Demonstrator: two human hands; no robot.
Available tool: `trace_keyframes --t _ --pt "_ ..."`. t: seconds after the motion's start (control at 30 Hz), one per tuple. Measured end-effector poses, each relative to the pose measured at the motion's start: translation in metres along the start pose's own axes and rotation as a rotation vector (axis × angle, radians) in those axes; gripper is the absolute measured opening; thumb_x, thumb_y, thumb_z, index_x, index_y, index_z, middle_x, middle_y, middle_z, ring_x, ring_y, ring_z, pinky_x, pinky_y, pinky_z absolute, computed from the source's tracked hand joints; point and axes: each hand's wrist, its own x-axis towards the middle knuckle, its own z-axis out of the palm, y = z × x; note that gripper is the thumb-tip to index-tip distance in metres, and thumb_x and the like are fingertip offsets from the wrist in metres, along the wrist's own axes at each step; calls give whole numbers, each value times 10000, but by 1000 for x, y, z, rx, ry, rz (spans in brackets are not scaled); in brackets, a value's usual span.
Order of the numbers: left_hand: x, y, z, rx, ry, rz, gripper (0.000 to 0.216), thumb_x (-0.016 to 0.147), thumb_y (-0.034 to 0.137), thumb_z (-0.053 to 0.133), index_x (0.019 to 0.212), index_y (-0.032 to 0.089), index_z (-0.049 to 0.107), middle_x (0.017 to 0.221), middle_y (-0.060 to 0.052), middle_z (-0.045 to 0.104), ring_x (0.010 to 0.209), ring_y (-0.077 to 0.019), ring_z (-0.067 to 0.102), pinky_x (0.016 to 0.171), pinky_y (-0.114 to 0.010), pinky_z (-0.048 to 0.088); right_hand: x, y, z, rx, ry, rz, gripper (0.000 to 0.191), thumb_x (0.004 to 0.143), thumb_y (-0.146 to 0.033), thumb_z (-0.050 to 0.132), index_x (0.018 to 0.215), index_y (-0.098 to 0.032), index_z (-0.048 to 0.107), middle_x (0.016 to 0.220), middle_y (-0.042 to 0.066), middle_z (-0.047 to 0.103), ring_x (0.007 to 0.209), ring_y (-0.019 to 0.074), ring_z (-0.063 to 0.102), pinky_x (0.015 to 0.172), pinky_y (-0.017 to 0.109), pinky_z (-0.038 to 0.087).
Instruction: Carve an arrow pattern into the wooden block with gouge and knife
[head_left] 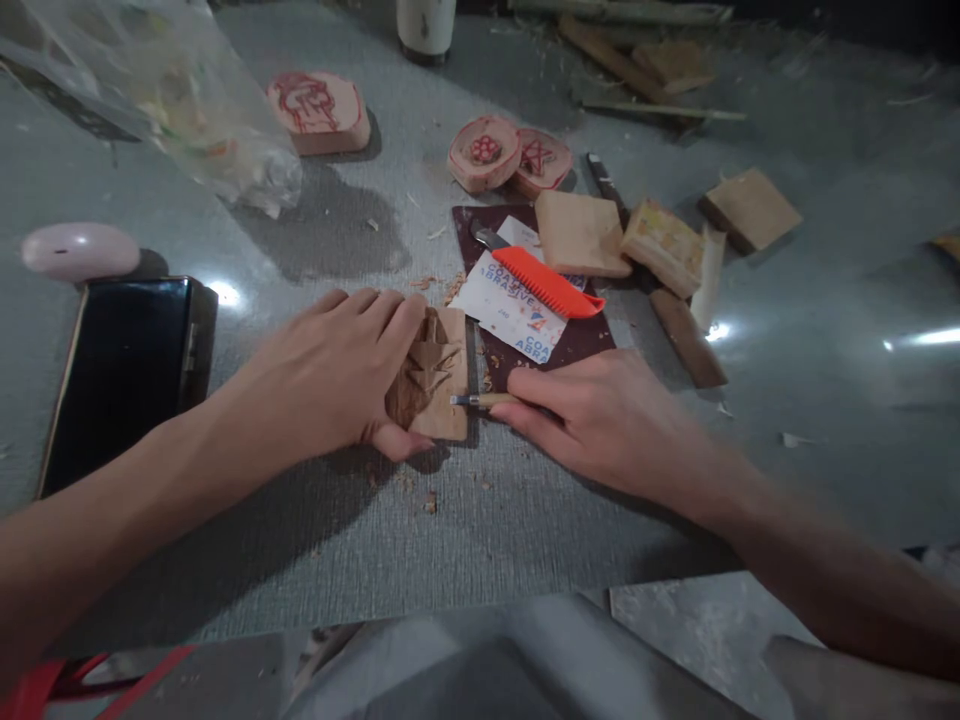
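My left hand is closed over the left side of a small wooden block, pressing it to the table. Leaf-like shapes are cut into the block's top, and its left part is under my fingers. In a pinch, my right hand holds a small wood chisel by its wooden handle. The chisel's metal tip points left and lies over the block's right edge. Wood shavings are scattered around the block. Just beyond my right hand are sheets of sandpaper with an orange-handled utility knife across them.
Wooden blocks lie at the back right, near a dark-handled tool. Round pieces with red drawings and a larger one sit farther back. A black case, pink oval object and plastic bag are left.
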Motion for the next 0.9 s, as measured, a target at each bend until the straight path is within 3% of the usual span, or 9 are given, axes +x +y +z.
trace_keyframes --t 0.13,0.3,0.5,0.67,0.9 --pt "1 -2 -4 -31 -34 -14 1108 765 995 849 1357 79 655 1152 -216 796 1016 -449 799 910 -542 612 1 -5 4 68 29 45 500 1244 -521 559 847 -237 670 643 -33 565 597 153 455 638 357 219" --pt "-1 -7 -2 -104 18 20 895 866 893 811 1321 137 660 1213 -218 803 1071 -460 804 930 -567 620 -1 -5 6 31 63 15 502 1248 -510 542 851 -239 687 629 -31 573 579 153 448 618 349 211" --pt "-2 -9 2 -167 49 5 885 803 938 815 1275 202 675 1178 -214 807 1050 -493 795 909 -605 626 -4 -4 6 -106 128 -44 536 1265 -523 517 870 -233 733 652 -6 652 575 157 467 612 355 201" --pt "-2 -9 1 -108 -4 3 967 825 1007 774 1299 174 645 1208 -211 792 1095 -472 796 970 -576 626 -4 -8 3 -149 160 -77 475 1266 -440 535 895 -231 746 676 -3 684 594 161 517 615 354 221" --pt "-4 -7 3 -114 59 -13 978 751 1041 820 1261 225 649 1174 -177 800 1098 -472 798 964 -568 617 -2 -6 3 -121 138 -27 456 1236 -449 524 899 -235 745 651 4 662 571 165 481 611 365 205"
